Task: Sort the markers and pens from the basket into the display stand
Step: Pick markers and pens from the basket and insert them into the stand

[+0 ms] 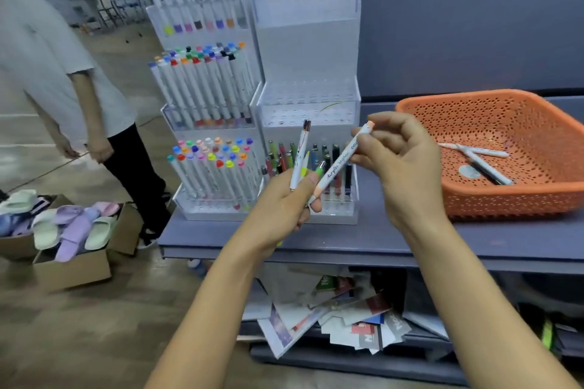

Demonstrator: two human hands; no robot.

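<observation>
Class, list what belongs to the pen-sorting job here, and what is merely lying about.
Job: basket, loose markers in it, stand, acrylic marker in the right hand, pens in the left hand.
Lying about: slippers, their box, papers on the lower shelf.

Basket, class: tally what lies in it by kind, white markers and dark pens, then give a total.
White markers: 2
Dark pen: 1
Total in the basket: 3
</observation>
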